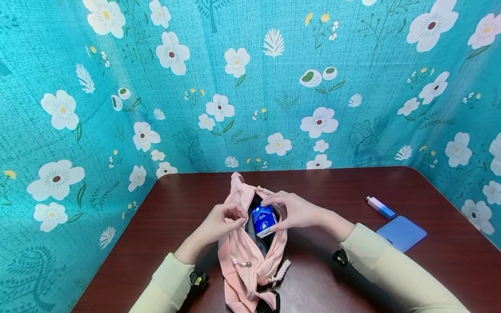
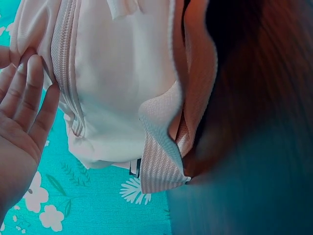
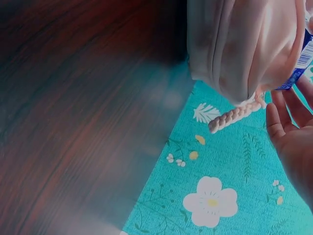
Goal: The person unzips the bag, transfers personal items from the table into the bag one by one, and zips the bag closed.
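A pink fabric bag lies on the table with its zipped mouth open, showing a dark grey lining. My left hand pinches the mouth's left edge between thumb and fingers; the left wrist view shows this hand at the fabric beside the zip. With thumb and fingers at opposite ends, my right hand grips a blue tissue pack in the mouth of the bag. In the right wrist view, the pack shows a barcode and is partly hidden behind the bag's side.
To the right on the dark red table lie a small pink-to-blue stick with a metal end and a flat blue rectangular thing, partly behind my right sleeve. Braided cord and straps hang off the bag. Floral cloth surrounds the table.
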Available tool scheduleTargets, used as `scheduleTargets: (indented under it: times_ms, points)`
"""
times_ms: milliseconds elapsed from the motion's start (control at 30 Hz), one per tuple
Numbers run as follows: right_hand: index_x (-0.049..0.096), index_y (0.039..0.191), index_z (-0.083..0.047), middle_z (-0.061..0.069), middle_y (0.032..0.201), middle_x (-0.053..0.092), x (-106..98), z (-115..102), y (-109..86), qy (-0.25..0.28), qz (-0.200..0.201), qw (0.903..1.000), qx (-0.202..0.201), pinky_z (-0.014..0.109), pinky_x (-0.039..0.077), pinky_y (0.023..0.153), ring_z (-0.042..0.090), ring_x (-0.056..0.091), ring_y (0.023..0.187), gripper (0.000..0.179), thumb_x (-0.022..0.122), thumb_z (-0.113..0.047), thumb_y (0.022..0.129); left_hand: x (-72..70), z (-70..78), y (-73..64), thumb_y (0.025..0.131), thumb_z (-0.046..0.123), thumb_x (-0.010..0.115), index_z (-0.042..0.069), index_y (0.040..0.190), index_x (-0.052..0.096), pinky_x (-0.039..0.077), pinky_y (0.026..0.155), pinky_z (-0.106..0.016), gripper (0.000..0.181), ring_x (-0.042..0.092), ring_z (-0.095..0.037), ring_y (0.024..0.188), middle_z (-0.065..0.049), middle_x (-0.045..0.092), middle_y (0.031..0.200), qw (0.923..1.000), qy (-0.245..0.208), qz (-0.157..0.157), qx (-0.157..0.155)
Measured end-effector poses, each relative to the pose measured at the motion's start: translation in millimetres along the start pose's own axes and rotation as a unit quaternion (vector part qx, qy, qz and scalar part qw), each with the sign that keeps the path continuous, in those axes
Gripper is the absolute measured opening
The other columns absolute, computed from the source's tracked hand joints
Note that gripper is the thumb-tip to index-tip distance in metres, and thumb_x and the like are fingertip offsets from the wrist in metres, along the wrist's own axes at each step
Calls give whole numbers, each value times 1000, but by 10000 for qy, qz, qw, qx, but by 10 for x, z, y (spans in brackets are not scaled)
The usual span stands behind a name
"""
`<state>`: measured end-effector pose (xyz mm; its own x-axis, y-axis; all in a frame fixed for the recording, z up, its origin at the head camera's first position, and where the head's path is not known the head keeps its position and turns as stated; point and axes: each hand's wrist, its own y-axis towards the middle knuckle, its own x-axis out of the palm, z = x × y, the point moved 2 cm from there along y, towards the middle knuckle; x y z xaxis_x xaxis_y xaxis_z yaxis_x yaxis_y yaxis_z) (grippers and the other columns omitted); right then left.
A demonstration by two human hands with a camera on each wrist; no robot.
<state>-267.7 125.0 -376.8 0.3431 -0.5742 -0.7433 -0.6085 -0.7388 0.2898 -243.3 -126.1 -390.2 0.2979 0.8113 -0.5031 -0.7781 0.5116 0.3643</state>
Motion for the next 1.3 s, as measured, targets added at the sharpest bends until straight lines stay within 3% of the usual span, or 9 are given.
scheduleTargets:
  times_ms: [133, 400, 600, 700, 1000, 1167, 1300]
  points:
    - [63, 125, -10, 10, 132, 56, 41, 13, 24, -73, -192, 9997, -98, 42, 43, 97, 24, 49, 120, 61, 83, -39, 75, -4, 2, -7, 86, 2, 71, 6, 94, 68, 55, 69, -37, 9, 59, -14, 71, 0, 64, 79, 10000, -5, 13, 49]
    - [65, 122, -11, 7, 127, 60, 50, 117, 12, -739, -461, 9951, 476, 41, 45, 92, 21, 51, 111, 61, 81, -45, 74, 8, -3, -23, 85, 0, 71, 5, 93, 68, 53, 68, -31, 10, 58, -13, 70, 0, 63, 79, 9999, -5, 86, -90]
    - [66, 122, -7, 9, 129, 58, 74, 130, 12, -874, -566, 9935, 470, 44, 42, 98, 25, 48, 120, 62, 80, -46, 76, 23, -13, -12, 84, -7, 69, -1, 92, 67, 52, 66, -29, 10, 57, -15, 69, -9, 64, 78, 9999, 65, 68, -132]
    - [66, 121, -5, 10, 130, 57, 82, 128, 14, -836, -531, 9943, 406, 48, 39, 100, 28, 47, 123, 61, 80, -44, 76, 22, -7, -7, 84, -8, 68, -3, 92, 66, 51, 65, -28, 9, 57, -16, 68, -11, 64, 77, 9999, 40, 55, -115]
    - [66, 120, -4, 9, 129, 58, 51, 116, 7, -504, -355, 9978, 232, 47, 37, 104, 28, 46, 127, 53, 81, -34, 78, 10, -14, -26, 86, 1, 70, 5, 93, 67, 53, 64, -35, 9, 58, -13, 68, -1, 64, 78, 9999, -87, 63, 112]
    - [68, 117, -6, 8, 121, 62, 7, 114, -13, -188, -52, 9998, -38, 41, 47, 90, 23, 56, 113, 43, 80, -25, 81, 10, -29, -24, 86, 1, 71, 6, 93, 68, 54, 64, -39, 10, 59, -15, 68, 0, 64, 78, 9999, -88, 61, 126]
    - [68, 116, -6, 4, 117, 64, -56, 95, -48, 31, 217, 9997, -78, 44, 50, 83, 20, 58, 106, 37, 78, -20, 83, 7, -35, -19, 86, 1, 71, 6, 94, 68, 54, 65, -38, 10, 59, -14, 68, 1, 64, 78, 9999, -84, 73, 89]
